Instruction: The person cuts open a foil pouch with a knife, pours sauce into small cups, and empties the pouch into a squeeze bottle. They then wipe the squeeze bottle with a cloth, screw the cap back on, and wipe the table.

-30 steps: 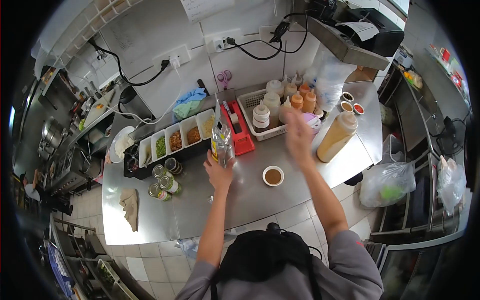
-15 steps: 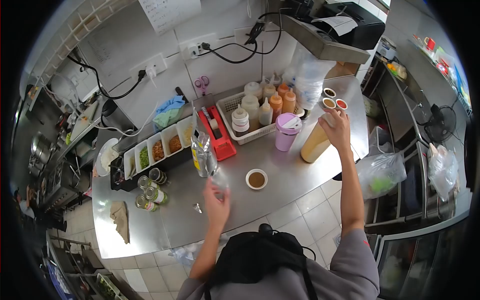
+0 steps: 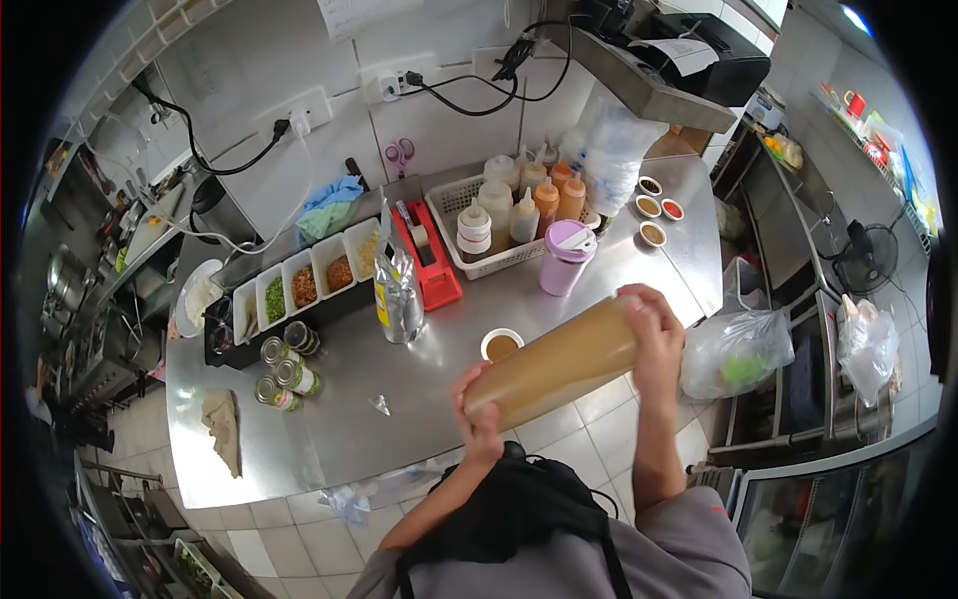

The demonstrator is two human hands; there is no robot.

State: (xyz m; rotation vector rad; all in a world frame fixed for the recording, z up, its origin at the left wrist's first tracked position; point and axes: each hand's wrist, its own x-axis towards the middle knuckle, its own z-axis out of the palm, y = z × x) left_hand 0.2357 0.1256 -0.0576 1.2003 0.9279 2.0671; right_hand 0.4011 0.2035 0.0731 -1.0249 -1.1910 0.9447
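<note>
A large bottle of tan sauce (image 3: 554, 361) is held tilted on its side above the front edge of the steel table (image 3: 349, 439). My left hand (image 3: 477, 414) grips its lower left end, and my right hand (image 3: 654, 334) is wrapped round the upper right end, hiding the cap. Just behind the bottle, a small white cup of brown sauce (image 3: 501, 345) is partly visible on the table. A silver pouch (image 3: 399, 299) stands to the left of the cup. Behind the cup is a purple lidded tumbler (image 3: 566, 262).
A basket of squeeze bottles (image 3: 514, 262), a red dispenser (image 3: 435, 280) and white food tubs (image 3: 302, 283) line the back. Cans (image 3: 294, 375) and a brown cloth (image 3: 222, 429) lie at the left. Several sauce cups (image 3: 652, 235) are at the right.
My right hand has lifted the bottle from the table's right side and brought it left, tilting it. My left hand has moved from near the pouch onto the bottle. Another sauce cup now shows at the right.
</note>
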